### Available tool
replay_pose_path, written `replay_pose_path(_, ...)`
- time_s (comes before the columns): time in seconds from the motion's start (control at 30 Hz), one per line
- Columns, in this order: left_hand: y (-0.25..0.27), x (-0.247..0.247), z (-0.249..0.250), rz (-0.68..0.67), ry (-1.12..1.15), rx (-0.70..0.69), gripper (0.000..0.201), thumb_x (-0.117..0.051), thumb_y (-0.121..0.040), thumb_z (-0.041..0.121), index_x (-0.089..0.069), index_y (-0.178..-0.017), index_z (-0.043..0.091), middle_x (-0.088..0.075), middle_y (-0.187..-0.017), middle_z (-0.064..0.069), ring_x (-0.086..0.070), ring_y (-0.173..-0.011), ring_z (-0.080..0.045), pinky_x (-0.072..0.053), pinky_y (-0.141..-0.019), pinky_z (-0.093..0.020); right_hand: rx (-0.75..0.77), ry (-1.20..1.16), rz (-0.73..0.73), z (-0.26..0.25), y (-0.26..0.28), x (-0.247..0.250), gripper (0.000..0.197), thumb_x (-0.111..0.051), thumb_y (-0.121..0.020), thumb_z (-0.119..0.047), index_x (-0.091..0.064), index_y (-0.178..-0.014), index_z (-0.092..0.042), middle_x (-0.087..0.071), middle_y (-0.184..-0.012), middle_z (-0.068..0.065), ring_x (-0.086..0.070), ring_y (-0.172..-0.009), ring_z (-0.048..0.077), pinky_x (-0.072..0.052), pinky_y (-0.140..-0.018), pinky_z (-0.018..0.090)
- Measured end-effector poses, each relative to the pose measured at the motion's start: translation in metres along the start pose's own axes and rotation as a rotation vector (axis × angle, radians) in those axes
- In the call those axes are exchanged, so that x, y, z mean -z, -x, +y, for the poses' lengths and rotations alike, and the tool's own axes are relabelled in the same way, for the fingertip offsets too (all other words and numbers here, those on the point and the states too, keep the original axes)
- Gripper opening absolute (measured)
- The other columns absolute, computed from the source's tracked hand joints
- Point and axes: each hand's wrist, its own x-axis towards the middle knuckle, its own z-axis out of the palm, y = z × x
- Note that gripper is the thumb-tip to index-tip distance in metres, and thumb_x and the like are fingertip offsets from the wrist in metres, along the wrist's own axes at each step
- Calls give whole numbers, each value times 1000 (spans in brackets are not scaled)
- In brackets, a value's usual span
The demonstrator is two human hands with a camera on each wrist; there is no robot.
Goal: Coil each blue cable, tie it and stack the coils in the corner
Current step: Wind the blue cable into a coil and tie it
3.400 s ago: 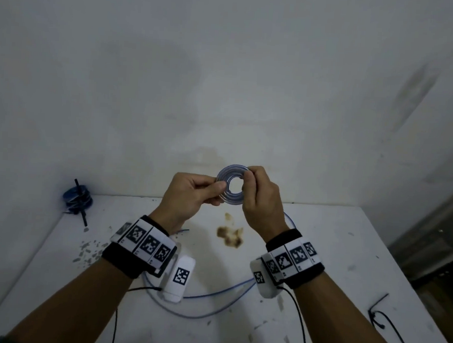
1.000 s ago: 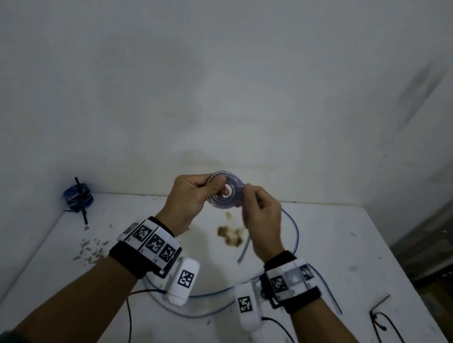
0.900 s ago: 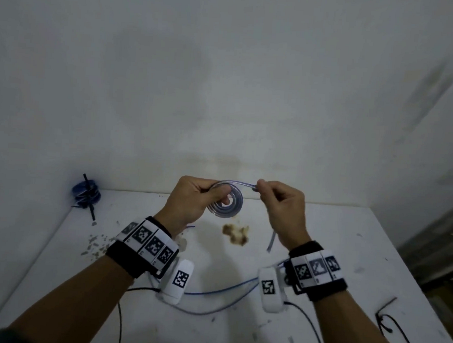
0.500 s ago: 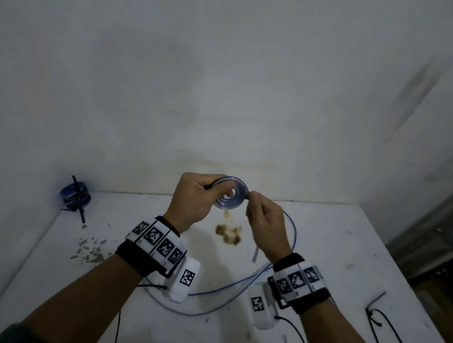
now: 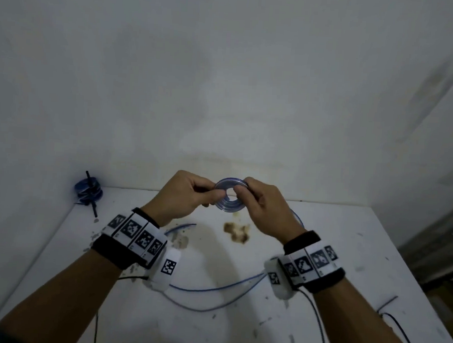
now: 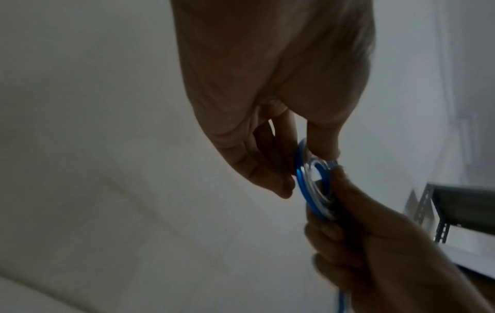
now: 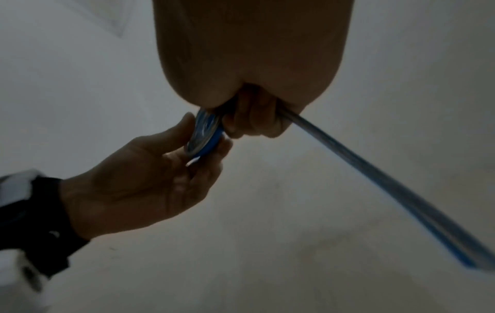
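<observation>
A small flat coil of blue cable (image 5: 229,198) is held up in front of me above the white table (image 5: 349,232). My left hand (image 5: 192,195) pinches its left side between thumb and fingers (image 6: 270,182). My right hand (image 5: 260,202) grips the right side of the coil (image 7: 205,135), and the loose cable (image 7: 375,182) runs out past its palm. That loose length (image 5: 213,289) trails down and loops across the table. A stack of tied blue coils (image 5: 87,190) sits in the far left corner.
A black tie (image 5: 91,193) sticks out of the corner stack. More thin black ties (image 5: 389,306) lie near the table's right edge. A brown stain (image 5: 236,231) marks the table middle. White walls close the back and left; a metal shelf (image 6: 455,209) stands to the right.
My right hand has come back onto the coil's right side after swinging out with the cable, laying another turn. The coil has shifted slightly right and sits flat-on between both hands.
</observation>
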Motion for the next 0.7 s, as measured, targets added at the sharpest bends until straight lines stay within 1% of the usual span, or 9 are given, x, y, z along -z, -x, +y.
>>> replay_pose_path(0.07,-1,-1,-2,24,9,-1,8,-71,-86,7,-78,-86,12,-72,-70,-4,-58,-63,-9,-49,-62,-22,15,-20,-77,-6,-7,13,36,-48,-100,-35,-53,-76,-8,-50,-64,6,-43,-58,16,-35,-58,30)
replay_pose_path(0.17,1,-12,-4,92,91,-58,9,-69,-87,5,-77,-82,6,-69,-67,-12,-57,-59,-14,-48,-62,-26,-26,-192,-90,-13,-9,23,35,-52,-102,-23,-56,-72,-5,-43,-59,-5,-37,-55,8,-31,-56,21)
replay_pose_path(0.23,4,-18,-6,83,126,-81,13,-68,-87,4,-76,-78,7,-69,-64,-10,-58,-57,-16,-48,-61,-25,-75,-277,-127,-14,-6,27,36,-53,-102,-20,-56,-71,-3,-42,-56,-10,-36,-53,8,-31,-54,19)
replay_pose_path(0.37,5,-16,-9,-5,106,-61,14,-67,-87,3,-77,-81,10,-70,-65,-3,-58,-58,-14,-49,-60,-26,-125,-311,-193,-14,-1,32,36,-52,-102,-18,-57,-71,0,-43,-54,-12,-37,-52,4,-31,-54,15)
replay_pose_path(0.4,5,-16,-8,-27,78,-72,11,-68,-87,6,-77,-85,12,-71,-68,-2,-58,-59,-13,-49,-60,-27,-115,-286,-194,-13,-1,32,38,-53,-102,-20,-57,-71,2,-42,-55,-9,-36,-54,5,-31,-54,16)
replay_pose_path(0.47,4,-17,-7,-30,52,-102,11,-69,-87,15,-77,-94,16,-73,-75,-4,-59,-61,-10,-49,-59,-29,-72,-218,-204,-7,-2,31,42,-53,-102,-25,-56,-74,6,-41,-60,10,-36,-58,9,-30,-56,22)
replay_pose_path(0.53,3,-19,-8,40,38,-112,12,-66,-90,20,-78,-92,18,-73,-75,-12,-56,-60,-12,-47,-58,-31,-42,-143,-233,-2,-3,30,40,-53,-102,-30,-60,-74,-2,-46,-64,16,-39,-60,12,-32,-59,28)
replay_pose_path(0.63,2,-26,-11,149,15,-144,19,-64,-92,21,-79,-83,13,-66,-68,-23,-49,-57,-17,-42,-57,-33,-38,-77,-252,0,-4,27,39,-48,-103,-35,-60,-74,-13,-50,-63,-2,-44,-61,10,-37,-62,30)
replay_pose_path(0.7,3,-33,-11,225,19,-185,19,-64,-93,17,-78,-82,12,-63,-58,-14,-48,-53,-11,-41,-54,-26,-17,-85,-208,-2,-3,21,41,-43,-105,-35,-60,-75,-13,-50,-63,-10,-45,-61,8,-38,-62,26)
